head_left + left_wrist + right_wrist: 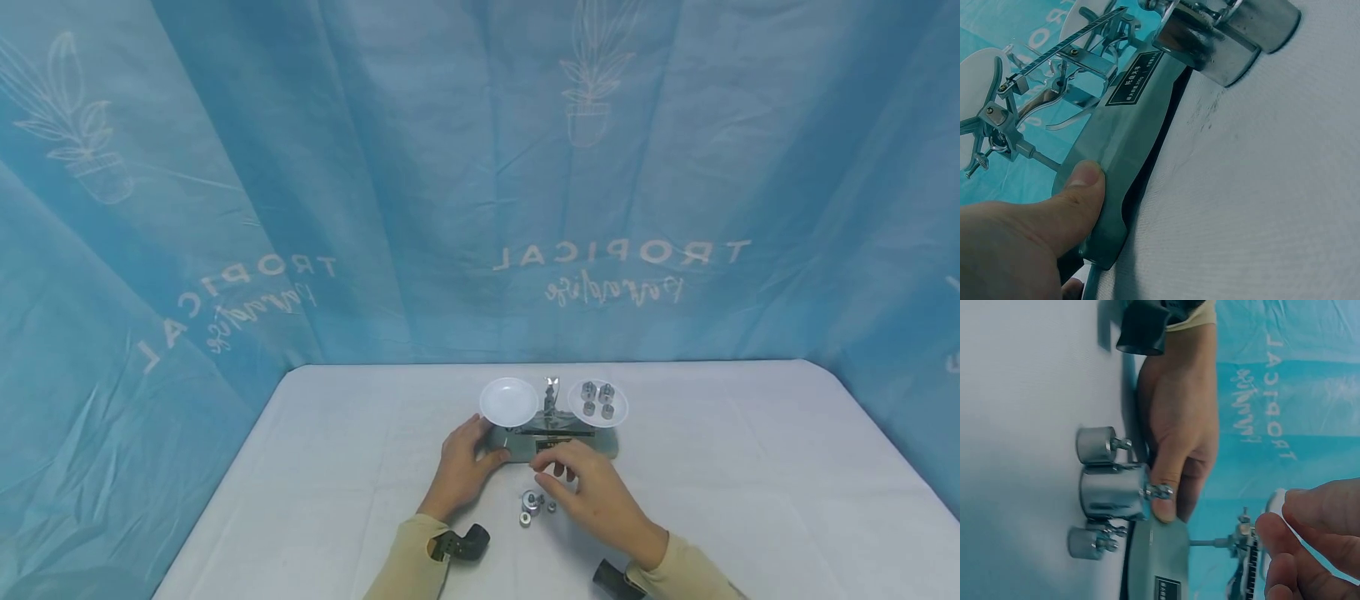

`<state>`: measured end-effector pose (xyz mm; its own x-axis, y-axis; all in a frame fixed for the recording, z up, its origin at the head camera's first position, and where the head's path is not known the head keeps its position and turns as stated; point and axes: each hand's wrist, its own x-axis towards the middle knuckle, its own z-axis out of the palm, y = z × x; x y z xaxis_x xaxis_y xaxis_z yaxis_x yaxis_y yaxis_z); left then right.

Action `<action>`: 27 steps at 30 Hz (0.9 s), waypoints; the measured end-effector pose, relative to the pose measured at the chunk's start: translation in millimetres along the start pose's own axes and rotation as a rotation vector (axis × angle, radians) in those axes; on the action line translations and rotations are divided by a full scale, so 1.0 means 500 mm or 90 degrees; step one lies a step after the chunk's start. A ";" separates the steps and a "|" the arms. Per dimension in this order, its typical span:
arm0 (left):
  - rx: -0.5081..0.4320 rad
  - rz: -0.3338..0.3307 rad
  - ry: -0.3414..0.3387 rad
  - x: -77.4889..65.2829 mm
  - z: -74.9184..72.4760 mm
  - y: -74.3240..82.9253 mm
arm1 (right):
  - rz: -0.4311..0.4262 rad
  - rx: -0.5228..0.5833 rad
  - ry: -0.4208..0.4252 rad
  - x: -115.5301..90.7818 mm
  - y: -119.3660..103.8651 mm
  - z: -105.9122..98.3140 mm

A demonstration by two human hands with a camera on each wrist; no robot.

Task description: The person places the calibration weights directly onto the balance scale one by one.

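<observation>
A grey-green tray balance [517, 446] stands on the white table with its two white pans at the back. My left hand [463, 468] grips the left end of the base, thumb [1082, 187] on top and the other fingers mostly hidden. My right hand [592, 492] hovers before the base, fingers bent loosely and nothing visible between thumb and fingertips. Several metal weights [588, 392] stand on the right pan [622, 407]; the left pan [508, 402] holds nothing. Near my right hand, a large knobbed weight [1113, 492] stands among smaller weights [1094, 445] on the table.
White cloth covers the table [337, 467]. Blue printed curtains [420, 208] hang behind it and along the sides. Black wrist cameras [471, 543] sit on both wrists, close above the tabletop.
</observation>
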<state>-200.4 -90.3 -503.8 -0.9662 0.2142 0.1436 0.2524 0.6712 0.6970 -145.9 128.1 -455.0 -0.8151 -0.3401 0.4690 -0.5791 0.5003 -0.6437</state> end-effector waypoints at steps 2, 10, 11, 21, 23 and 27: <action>0.001 0.005 0.004 0.000 0.000 0.000 | 0.013 0.005 -0.012 -0.001 0.002 0.003; 0.006 0.019 0.007 0.001 -0.001 0.000 | 0.052 0.046 -0.040 -0.006 0.011 0.017; 0.006 0.019 0.007 0.001 -0.001 0.000 | 0.057 0.052 -0.042 -0.007 0.012 0.019; 0.005 0.020 0.007 0.003 0.001 -0.003 | 0.114 0.089 -0.084 -0.012 0.027 0.032; 0.007 0.025 0.009 0.003 0.001 -0.005 | 0.113 0.096 -0.091 -0.013 0.030 0.036; 0.007 0.027 0.009 0.004 0.002 -0.007 | 0.113 0.110 -0.105 -0.014 0.035 0.040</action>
<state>-203.0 -91.6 -506.5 -0.9552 0.2324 0.1832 0.2937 0.6690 0.6827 -150.9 123.5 -481.6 -0.8870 -0.3911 0.2453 -0.4106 0.4253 -0.8065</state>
